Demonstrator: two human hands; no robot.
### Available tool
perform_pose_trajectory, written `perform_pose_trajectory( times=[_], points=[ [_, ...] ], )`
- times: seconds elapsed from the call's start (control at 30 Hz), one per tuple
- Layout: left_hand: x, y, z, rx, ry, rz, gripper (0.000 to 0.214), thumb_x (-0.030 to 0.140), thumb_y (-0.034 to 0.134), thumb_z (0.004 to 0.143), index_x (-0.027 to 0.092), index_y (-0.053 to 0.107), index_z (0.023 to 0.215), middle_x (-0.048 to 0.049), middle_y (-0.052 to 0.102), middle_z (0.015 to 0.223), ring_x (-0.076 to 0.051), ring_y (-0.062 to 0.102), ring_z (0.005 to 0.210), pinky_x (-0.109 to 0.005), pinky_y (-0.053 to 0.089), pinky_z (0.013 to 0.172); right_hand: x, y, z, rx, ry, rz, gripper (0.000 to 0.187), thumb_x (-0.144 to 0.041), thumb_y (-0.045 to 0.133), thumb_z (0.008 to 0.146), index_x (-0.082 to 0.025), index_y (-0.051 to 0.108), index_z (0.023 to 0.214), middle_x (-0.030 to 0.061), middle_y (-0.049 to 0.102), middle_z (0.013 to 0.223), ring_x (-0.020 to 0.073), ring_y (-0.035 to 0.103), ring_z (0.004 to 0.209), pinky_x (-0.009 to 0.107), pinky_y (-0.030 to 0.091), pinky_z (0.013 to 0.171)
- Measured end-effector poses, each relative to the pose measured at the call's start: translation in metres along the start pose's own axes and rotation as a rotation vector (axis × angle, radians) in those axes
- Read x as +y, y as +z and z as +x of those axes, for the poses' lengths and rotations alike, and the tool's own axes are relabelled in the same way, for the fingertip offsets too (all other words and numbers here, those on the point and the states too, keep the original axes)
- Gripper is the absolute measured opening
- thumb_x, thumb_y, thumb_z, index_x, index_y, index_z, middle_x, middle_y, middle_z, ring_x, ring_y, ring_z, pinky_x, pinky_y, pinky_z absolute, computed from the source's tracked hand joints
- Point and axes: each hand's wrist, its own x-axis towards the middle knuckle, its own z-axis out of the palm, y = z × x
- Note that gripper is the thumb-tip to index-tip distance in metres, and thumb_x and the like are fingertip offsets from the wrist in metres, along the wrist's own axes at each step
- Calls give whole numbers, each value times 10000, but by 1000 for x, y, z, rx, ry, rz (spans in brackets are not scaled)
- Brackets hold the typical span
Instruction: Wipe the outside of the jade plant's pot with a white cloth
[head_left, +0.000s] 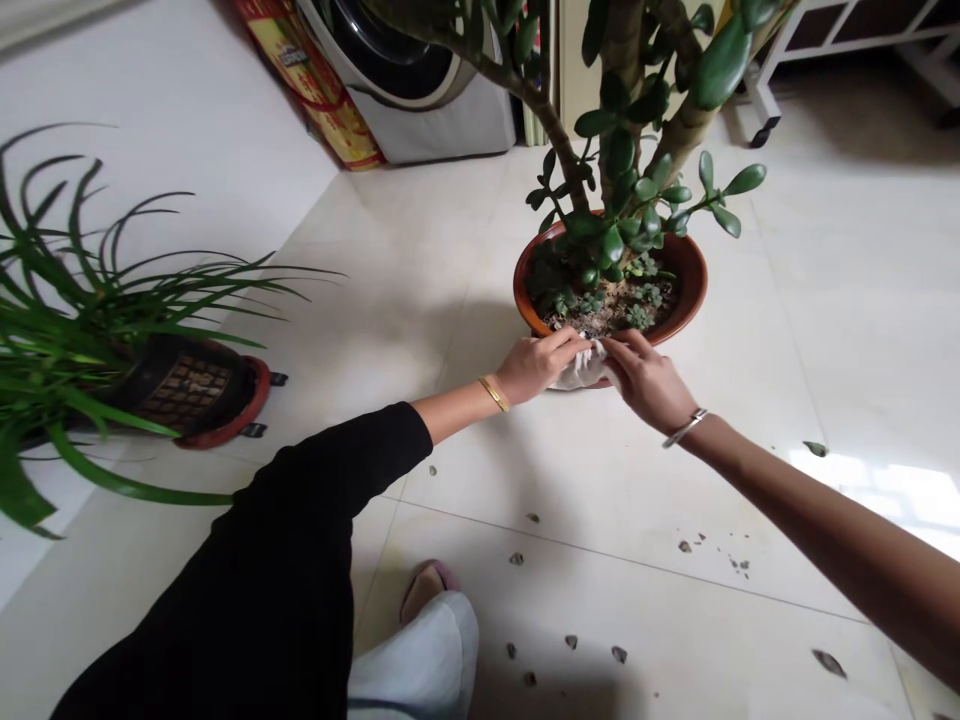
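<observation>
The left hand (536, 365) and right hand (649, 380) close their fingers on a crumpled white cloth (581, 367), pressed at the near rim of a round glazed terracotta pot (686, 265) holding a thick-stemmed jade plant (626, 180), on glossy white floor tiles (750, 300) strewn with shrivelled leaves (619, 655).

Print on the red-yellow package (311, 85) is unreadable.

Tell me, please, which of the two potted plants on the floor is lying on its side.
The long-leaved plant in the dark pot at the left lies on its side, red base outward; the brown pot of the thick-leaved plant stands upright.
</observation>
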Motion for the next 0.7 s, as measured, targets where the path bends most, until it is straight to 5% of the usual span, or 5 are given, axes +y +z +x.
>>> perform_pose_trajectory(
  times=[0.13, 0.3, 0.47, 0.7],
  points=[
    [-6, -2, 1, 1, 31, -27, 313, 168, 503, 1066, 200, 741, 1268, -54, 783, 1078, -109, 732, 734, -217, 472, 578, -2, 1, 3, -65, -2, -86, 407, -212, 429, 1055, -141, 640, 1395, 167, 708, 1265, 208, 717, 816, 314, 539, 623],
    [-15, -8, 1, -54, 66, -15, 377, 93, 450, 1057, 222, 730, 1275, -45, 781, 1091, -95, 725, 747, -203, 481, 580, 41, -25, -3, -164, -129, -284, 409, -181, 451, 1042, -218, 662, 1390, 111, 730, 1315, 153, 663, 663, 308, 418, 532],
    [-19, -8, -2, -68, 51, -24, 421, 59, 431, 1047, 240, 734, 1275, -33, 782, 1119, -94, 717, 740, -197, 469, 570, 65, -37, -8, -134, -191, -372, 376, -248, 425, 1078, -213, 678, 1354, 91, 756, 1279, 156, 654, 633, 324, 357, 500],
    [-1, -3, -1, -51, -59, -70, 329, 125, 515, 1049, 223, 743, 1264, -50, 774, 1148, -105, 743, 810, -198, 512, 619, 19, -9, -6, -12, -35, -126, 370, -266, 410, 1068, -162, 660, 1320, 170, 709, 1265, 192, 700, 782, 301, 531, 613]
  ],
)
